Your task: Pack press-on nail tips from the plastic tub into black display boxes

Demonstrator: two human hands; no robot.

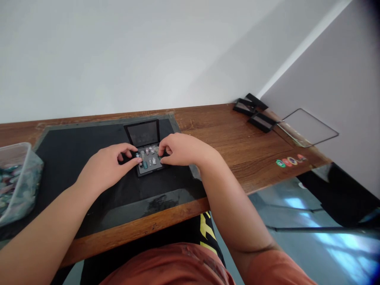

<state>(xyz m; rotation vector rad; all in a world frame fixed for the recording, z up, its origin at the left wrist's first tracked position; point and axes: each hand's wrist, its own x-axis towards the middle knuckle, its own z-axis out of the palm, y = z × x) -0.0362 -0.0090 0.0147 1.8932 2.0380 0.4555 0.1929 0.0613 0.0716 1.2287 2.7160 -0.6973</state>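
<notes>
A small black box (150, 171) with a clear, black-framed lid (143, 133) stands open on the dark mat. Small polished stones lie on its grey lining, among them a blue-green stone (145, 164), a cluster of clear ones (154, 160) and a row along the back. My left hand (111, 162) grips the box's left side, thumb and index finger reaching over the edge by the stones. At the right side, my right hand (181, 149) is curled with thumb and index finger close together near a greenish piece; what they pinch is mostly hidden.
At the left stands a clear plastic tub (28, 174) full of mixed stones. Several black boxes (252, 113) are heaped at the table's back right, beside a thin wire frame (311, 126). Round stickers (291, 161) lie near the right edge. A wall rises behind the wooden table (219, 134).
</notes>
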